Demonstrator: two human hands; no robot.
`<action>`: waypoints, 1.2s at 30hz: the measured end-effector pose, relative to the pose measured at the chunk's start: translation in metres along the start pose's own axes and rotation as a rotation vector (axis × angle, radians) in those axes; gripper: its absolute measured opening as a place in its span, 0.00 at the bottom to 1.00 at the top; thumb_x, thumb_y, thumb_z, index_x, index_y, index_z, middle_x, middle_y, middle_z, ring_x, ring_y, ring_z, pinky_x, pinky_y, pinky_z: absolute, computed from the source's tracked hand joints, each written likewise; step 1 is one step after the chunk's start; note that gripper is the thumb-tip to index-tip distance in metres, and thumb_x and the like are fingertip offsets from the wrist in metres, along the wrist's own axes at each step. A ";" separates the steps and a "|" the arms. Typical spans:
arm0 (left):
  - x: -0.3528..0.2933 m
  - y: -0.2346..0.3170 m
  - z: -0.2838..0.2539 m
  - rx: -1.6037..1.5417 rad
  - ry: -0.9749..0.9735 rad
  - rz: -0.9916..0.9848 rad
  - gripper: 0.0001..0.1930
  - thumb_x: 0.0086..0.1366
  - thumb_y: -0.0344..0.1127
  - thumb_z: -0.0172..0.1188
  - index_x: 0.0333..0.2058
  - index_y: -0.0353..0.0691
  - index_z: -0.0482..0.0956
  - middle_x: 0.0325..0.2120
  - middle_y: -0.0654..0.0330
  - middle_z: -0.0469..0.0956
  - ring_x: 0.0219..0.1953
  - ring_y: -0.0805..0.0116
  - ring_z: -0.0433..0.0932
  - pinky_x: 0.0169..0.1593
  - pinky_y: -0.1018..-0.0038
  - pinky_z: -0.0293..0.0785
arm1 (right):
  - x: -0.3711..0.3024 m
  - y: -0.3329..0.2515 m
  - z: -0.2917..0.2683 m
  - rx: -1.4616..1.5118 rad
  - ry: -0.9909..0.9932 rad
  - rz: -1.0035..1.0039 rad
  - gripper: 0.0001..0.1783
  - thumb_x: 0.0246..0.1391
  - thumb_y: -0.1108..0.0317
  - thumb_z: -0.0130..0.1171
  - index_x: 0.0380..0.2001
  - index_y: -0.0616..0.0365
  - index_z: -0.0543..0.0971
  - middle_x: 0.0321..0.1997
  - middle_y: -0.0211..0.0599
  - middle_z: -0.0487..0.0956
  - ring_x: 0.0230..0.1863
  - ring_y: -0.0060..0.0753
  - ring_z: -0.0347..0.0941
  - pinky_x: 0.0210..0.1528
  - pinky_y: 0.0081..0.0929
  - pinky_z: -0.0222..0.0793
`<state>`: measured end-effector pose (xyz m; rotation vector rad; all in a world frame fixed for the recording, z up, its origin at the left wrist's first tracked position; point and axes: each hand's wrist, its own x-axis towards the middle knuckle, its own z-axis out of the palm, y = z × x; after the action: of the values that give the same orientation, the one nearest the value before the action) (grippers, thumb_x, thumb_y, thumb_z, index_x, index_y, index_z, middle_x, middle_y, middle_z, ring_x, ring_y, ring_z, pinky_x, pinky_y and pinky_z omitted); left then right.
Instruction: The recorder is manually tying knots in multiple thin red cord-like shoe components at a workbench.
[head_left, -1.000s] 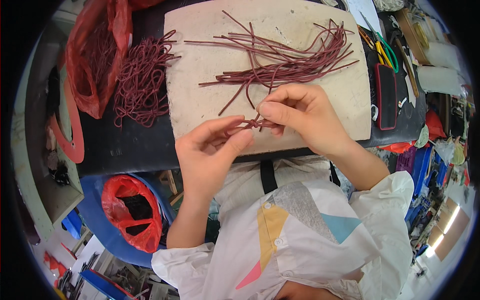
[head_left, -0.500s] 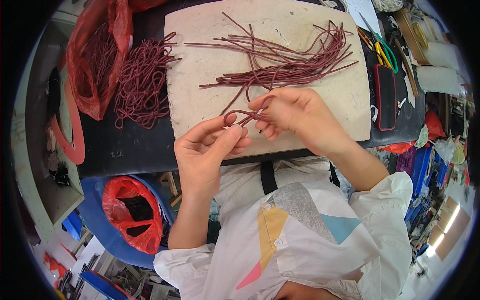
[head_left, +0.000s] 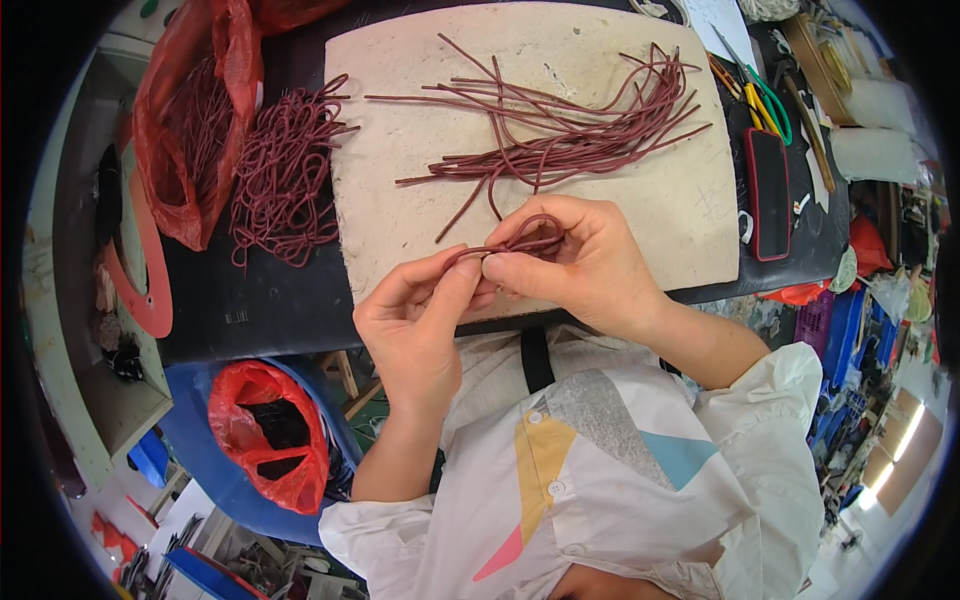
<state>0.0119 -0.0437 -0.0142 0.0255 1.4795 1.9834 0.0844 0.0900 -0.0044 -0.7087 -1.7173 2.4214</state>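
Both hands meet over the near edge of a pale work board (head_left: 420, 200). My left hand (head_left: 415, 325) and my right hand (head_left: 580, 265) pinch one dark red cord (head_left: 520, 240), which is bent into a small loop between the fingertips. Loose straight cords of the same colour (head_left: 570, 130) lie fanned across the board just beyond my right hand. A tangled heap of cords (head_left: 285, 175) rests on the dark table to the left of the board.
A red plastic bag (head_left: 190, 120) with more cords sits at the far left. Scissors with green handles (head_left: 765, 100) and a black pad (head_left: 768, 195) lie right of the board. Below the table edge a blue bin holds a red bag (head_left: 265, 440).
The hands have drawn closer together and the cord between them now forms a tighter loop. The cords on the board have not moved.
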 end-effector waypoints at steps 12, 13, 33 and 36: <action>-0.001 -0.001 0.003 0.095 0.059 0.149 0.06 0.54 0.20 0.56 0.32 0.27 0.74 0.27 0.53 0.77 0.26 0.71 0.77 0.32 0.80 0.75 | 0.001 0.000 0.002 0.024 -0.025 0.023 0.07 0.46 0.74 0.58 0.30 0.65 0.75 0.28 0.34 0.77 0.32 0.18 0.73 0.35 0.17 0.70; 0.003 0.006 0.001 0.223 0.069 0.205 0.06 0.54 0.21 0.56 0.32 0.27 0.74 0.27 0.53 0.77 0.27 0.72 0.77 0.32 0.80 0.75 | 0.004 -0.002 -0.001 -0.098 -0.007 -0.077 0.07 0.45 0.74 0.58 0.30 0.64 0.75 0.29 0.34 0.78 0.32 0.19 0.73 0.34 0.18 0.70; 0.050 0.032 0.013 1.145 -0.176 1.181 0.13 0.43 0.22 0.63 0.32 0.33 0.78 0.25 0.57 0.73 0.23 0.68 0.71 0.25 0.77 0.67 | 0.025 -0.045 -0.024 -1.054 0.046 -0.869 0.08 0.37 0.74 0.61 0.27 0.55 0.77 0.24 0.30 0.74 0.28 0.29 0.70 0.35 0.25 0.61; 0.046 0.041 0.012 0.508 -0.207 0.545 0.09 0.47 0.23 0.62 0.31 0.31 0.78 0.25 0.57 0.75 0.24 0.70 0.72 0.26 0.78 0.68 | 0.027 -0.042 -0.029 -0.763 0.080 -0.807 0.08 0.38 0.77 0.60 0.28 0.59 0.78 0.24 0.32 0.74 0.25 0.26 0.71 0.27 0.19 0.64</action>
<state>-0.0392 -0.0164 0.0095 0.9065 1.9329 1.8526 0.0649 0.1398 0.0179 -0.0758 -2.2836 1.1899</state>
